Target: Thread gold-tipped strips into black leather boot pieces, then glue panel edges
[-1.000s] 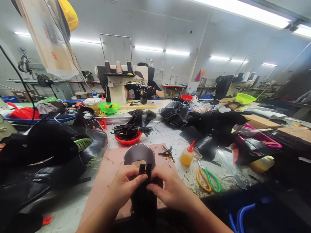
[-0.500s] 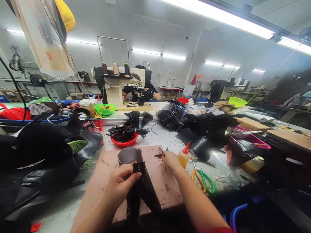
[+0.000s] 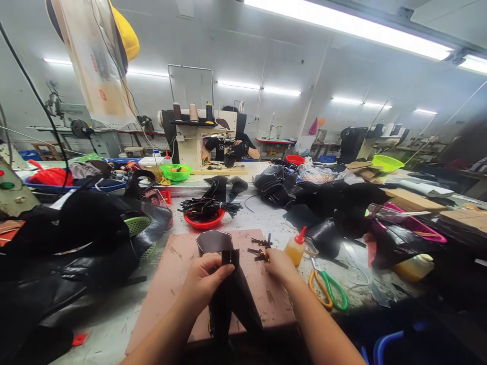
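Observation:
My left hand (image 3: pixel 209 276) is closed, thumb over fingers, on the top edge of a black leather piece (image 3: pixel 243 299). The piece has a brown, rounded upper flap (image 3: pixel 215 241) and two long black parts that hang toward me. To its right, my right hand (image 3: pixel 279 263) has its fingertips pinched at small black strips (image 3: pixel 258 252) with yellowish bits on them. More such strips (image 3: pixel 262 242) lie just beyond on the pinkish board (image 3: pixel 167 284). My fingers partly hide what the right hand grips.
A glue bottle (image 3: pixel 294 247) with red tip and scissors (image 3: pixel 329 289) with orange and green handles sit right of the board. A red bowl (image 3: pixel 204 220) of black strips stands behind it. Black leather heaps (image 3: pixel 95 223) lie left. Across the bench a person (image 3: pixel 243 147) works at a sewing machine (image 3: pixel 190 147).
The view has shifted, so things appear farther right. My right hand has come lower over the strips, and more strips show on the board. The left hand keeps its grip on the leather.

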Available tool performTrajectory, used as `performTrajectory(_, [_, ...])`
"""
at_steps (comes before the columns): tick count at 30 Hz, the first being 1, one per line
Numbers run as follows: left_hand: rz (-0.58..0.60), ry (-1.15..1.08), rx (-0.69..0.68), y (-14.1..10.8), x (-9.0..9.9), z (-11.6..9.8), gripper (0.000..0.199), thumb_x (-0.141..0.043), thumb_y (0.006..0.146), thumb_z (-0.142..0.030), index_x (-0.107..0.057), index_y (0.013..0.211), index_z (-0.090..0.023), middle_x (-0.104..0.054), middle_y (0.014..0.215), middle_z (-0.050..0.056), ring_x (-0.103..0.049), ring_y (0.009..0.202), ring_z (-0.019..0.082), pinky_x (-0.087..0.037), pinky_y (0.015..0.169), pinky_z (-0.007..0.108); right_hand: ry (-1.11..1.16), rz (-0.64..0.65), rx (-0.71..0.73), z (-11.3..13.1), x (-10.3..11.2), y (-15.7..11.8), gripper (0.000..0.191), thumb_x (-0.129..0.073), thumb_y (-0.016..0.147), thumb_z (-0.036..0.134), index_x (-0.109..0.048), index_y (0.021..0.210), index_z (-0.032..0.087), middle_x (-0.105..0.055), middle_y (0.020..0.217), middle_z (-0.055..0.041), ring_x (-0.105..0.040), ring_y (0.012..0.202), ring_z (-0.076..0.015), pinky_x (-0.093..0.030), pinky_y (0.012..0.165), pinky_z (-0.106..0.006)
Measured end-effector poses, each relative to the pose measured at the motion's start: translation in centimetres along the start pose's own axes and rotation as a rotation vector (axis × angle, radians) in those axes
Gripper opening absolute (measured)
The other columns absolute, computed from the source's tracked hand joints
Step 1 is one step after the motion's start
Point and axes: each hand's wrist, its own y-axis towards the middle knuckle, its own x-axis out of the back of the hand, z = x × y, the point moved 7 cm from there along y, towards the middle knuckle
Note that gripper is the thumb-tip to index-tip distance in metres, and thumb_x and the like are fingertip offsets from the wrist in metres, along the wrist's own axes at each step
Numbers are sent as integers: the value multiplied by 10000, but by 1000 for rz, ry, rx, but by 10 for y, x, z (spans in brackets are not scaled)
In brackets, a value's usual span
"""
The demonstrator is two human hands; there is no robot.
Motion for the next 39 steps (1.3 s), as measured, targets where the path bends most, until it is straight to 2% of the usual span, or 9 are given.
performTrajectory(7, [7,13,-5,-1,-2,-2,220,-630,675,-375,-704,671,-168,-682,709,45,-571,712,212,-425,669,301,301,41,-14,-9,1,2,162,-567,613,40,-628,718,147,-660,752,-63,-606,801,-201,-383,625,-247])
performTrajectory(10, [5,1,-15,-2,-2,-5,213,-632,675,-368,-698,656,-167,-677,687,37,-573,683,200,-427,653,290,538,119,12,-9,4,-3,144,-549,643,109,-629,760,134,-646,660,-43,-618,667,-173,-399,547,-237])
performTrajectory(12, [-1,1,-16,-3,-1,-5,216,-634,670,-373,-698,649,-168,-678,686,39,-571,682,201,-425,649,290,707,149,56,-5,8,-10,139,-553,676,198,-618,782,134,-665,720,-55,-633,676,-161,-424,551,-232])
performTrajectory(17, [24,51,-9,-2,-6,-1,262,-613,679,-416,-705,682,-171,-664,709,54,-548,713,215,-415,671,310,1040,180,198,27,31,-33,356,-670,611,447,-632,808,153,-676,966,-98,-648,859,-178,-478,708,-269])
performTrajectory(22, [52,141,-34,0,-11,-3,306,-594,677,-451,-675,596,-167,-631,664,56,-530,724,227,-384,734,343,1419,196,368,67,77,-53,344,-782,544,439,-692,746,175,-688,746,-49,-646,648,-151,-494,620,-286])
performTrajectory(25, [55,158,-64,-1,-13,-7,329,-601,675,-483,-670,590,-173,-629,658,53,-520,724,225,-376,729,334,1359,195,516,91,102,-63,253,-791,568,378,-708,712,187,-654,651,-13,-607,590,-118,-466,554,-241])
performTrajectory(29, [59,171,-107,-3,-18,-12,340,-598,678,-491,-651,555,-179,-598,620,38,-491,685,203,-364,686,309,1241,196,664,113,118,-72,207,-819,530,322,-702,637,189,-597,627,14,-535,567,-89,-425,527,-216])
performTrajectory(35, [98,163,-107,-3,-24,-16,310,-585,692,-450,-619,545,-180,-606,606,32,-484,703,208,-348,687,304,1147,189,743,121,116,-75,276,-697,678,461,-721,727,191,-572,649,7,-480,547,-80,-399,524,-227])
performTrajectory(39, [104,163,-128,-2,-26,-16,291,-585,700,-426,-607,541,-182,-596,587,19,-479,690,197,-343,681,299,1166,155,691,114,111,-72,291,-735,630,449,-709,747,184,-575,627,11,-483,559,-89,-387,518,-225])
